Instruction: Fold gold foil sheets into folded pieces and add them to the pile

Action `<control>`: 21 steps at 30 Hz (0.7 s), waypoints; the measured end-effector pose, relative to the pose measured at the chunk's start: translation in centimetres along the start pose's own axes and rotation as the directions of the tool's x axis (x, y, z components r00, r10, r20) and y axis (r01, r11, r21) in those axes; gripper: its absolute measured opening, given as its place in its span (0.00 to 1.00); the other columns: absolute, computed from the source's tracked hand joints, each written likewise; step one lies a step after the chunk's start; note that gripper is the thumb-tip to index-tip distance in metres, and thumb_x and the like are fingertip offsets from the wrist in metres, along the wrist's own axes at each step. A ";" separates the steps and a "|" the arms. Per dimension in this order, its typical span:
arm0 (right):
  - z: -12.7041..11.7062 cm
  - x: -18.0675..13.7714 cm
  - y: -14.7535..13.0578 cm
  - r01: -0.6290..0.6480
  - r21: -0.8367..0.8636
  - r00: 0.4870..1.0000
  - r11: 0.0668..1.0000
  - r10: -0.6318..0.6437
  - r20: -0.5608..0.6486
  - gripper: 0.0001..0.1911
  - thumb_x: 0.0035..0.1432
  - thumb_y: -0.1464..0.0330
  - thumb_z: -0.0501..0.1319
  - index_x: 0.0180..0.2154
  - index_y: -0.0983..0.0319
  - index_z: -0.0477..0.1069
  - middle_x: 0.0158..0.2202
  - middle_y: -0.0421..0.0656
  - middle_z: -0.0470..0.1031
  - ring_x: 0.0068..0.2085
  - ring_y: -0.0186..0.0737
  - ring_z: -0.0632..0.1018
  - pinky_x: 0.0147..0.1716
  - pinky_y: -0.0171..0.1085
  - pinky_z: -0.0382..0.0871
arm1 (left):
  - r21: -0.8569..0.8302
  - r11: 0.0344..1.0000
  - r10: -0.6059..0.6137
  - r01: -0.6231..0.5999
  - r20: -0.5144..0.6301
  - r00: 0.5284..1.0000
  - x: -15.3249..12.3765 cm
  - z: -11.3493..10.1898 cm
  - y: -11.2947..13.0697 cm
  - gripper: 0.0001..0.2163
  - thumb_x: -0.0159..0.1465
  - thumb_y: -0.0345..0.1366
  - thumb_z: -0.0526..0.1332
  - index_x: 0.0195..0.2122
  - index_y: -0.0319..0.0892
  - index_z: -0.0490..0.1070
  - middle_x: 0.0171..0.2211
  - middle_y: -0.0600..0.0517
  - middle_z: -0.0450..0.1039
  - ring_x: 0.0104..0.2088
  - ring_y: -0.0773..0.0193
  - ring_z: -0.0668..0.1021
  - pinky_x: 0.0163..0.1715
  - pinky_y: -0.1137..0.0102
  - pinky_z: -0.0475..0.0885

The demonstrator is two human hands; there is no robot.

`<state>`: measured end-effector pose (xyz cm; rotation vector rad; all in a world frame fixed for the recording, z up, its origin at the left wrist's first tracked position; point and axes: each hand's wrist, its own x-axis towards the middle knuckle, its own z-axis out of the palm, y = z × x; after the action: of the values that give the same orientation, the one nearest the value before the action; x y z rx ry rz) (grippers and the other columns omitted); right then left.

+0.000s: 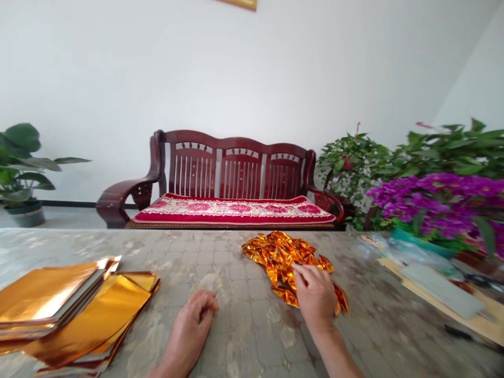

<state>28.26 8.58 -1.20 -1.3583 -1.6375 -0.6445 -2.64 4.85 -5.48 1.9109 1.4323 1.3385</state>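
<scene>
My right hand [315,295] is over a heap of folded gold foil paper pieces [281,254], its fingers drawn together at the heap's near side. Whatever lies between those fingertips, if anything, is hidden. Some folded pieces show beside and beyond the hand. On the tablecloth to the left, my left hand [196,319] rests with its fingers curled and nothing visible in them. Further left lies a stack of flat gold foil sheets [47,291]. A second, fanned stack of gold foil sheets [102,320] overlaps its right side.
The table [232,336] has a patterned cover. At the right are a grey-white slab [443,289] on a tan board, clear plastic, a dark-handled tool [459,332] and purple flowers [441,202]. Behind the table stands a wooden bench [236,168]; a potted plant [25,168] is at far left.
</scene>
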 end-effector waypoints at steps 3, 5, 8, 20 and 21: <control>0.2 -0.3 0.2 0.007 -0.019 0.999 1.000 -0.007 0.037 0.09 0.63 0.70 0.59 0.39 0.58 0.79 0.35 0.44 0.78 0.37 0.45 0.70 0.39 0.41 0.62 | -0.008 1.000 -0.003 0.004 0.036 0.999 -0.1 0.0 -0.1 0.08 0.58 0.29 0.53 0.26 0.45 0.68 0.35 0.51 0.77 0.40 0.58 0.79 0.42 0.66 0.73; 0.3 -0.4 0.0 0.014 -0.023 0.998 1.000 -0.013 0.056 0.10 0.63 0.69 0.59 0.39 0.58 0.80 0.34 0.44 0.78 0.36 0.45 0.70 0.39 0.41 0.62 | -0.016 1.000 -0.007 0.008 0.047 0.999 -0.1 0.1 -0.1 0.08 0.58 0.28 0.53 0.26 0.46 0.68 0.35 0.52 0.77 0.40 0.59 0.79 0.42 0.67 0.73; 0.5 -0.4 -0.2 0.024 -0.025 0.997 0.999 -0.022 0.071 0.10 0.64 0.70 0.59 0.39 0.58 0.80 0.34 0.44 0.79 0.36 0.44 0.70 0.39 0.40 0.61 | -0.024 1.000 -0.015 0.016 0.052 0.999 -0.2 0.2 -0.2 0.08 0.58 0.28 0.53 0.26 0.46 0.68 0.36 0.52 0.77 0.40 0.59 0.79 0.42 0.67 0.72; 1.2 -0.6 -0.7 -0.018 -0.081 0.982 0.997 0.033 0.184 0.09 0.62 0.70 0.62 0.41 0.55 0.80 0.34 0.41 0.79 0.37 0.43 0.70 0.38 0.39 0.58 | -0.029 0.995 -0.089 0.093 0.112 0.990 -0.3 0.2 0.0 0.08 0.58 0.29 0.51 0.26 0.45 0.67 0.36 0.51 0.77 0.42 0.58 0.78 0.45 0.66 0.71; 1.3 -0.6 -0.8 -0.017 -0.086 0.980 0.996 0.033 0.194 0.09 0.62 0.70 0.62 0.41 0.55 0.80 0.34 0.41 0.79 0.37 0.44 0.70 0.38 0.39 0.58 | -0.032 0.995 -0.088 0.092 0.114 0.990 -0.3 0.2 0.0 0.08 0.58 0.29 0.51 0.26 0.45 0.67 0.36 0.51 0.77 0.42 0.58 0.78 0.45 0.66 0.71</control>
<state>27.16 9.13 -2.19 -1.5415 -1.7622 -0.5851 -2.48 4.67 -5.66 1.8444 1.4109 1.1889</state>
